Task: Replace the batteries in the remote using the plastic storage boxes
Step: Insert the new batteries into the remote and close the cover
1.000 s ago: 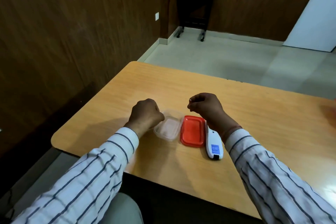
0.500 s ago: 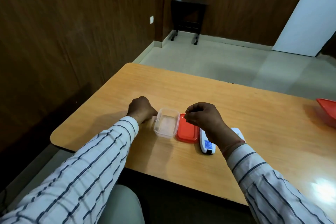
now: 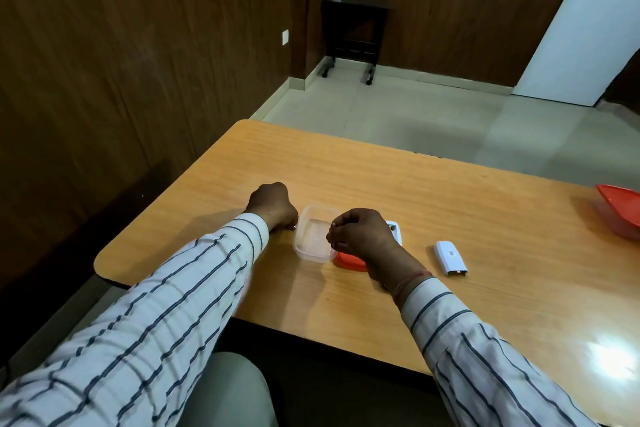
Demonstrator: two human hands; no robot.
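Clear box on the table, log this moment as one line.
clear box: open, looks empty | red lid: beside it | left hand: beside box | right hand: fingers curled over box

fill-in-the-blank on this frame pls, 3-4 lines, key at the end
1. The clear plastic box on the table sits open; its red lid lies on the table just to the box's ____.
2. The white battery cover lies on the table to the ____ of the right hand.
3. The left hand rests on the table beside the clear box's ____ side.
4. The second box, at the table's far right edge, has a lid coloured ____.

Missing words: right; right; left; red
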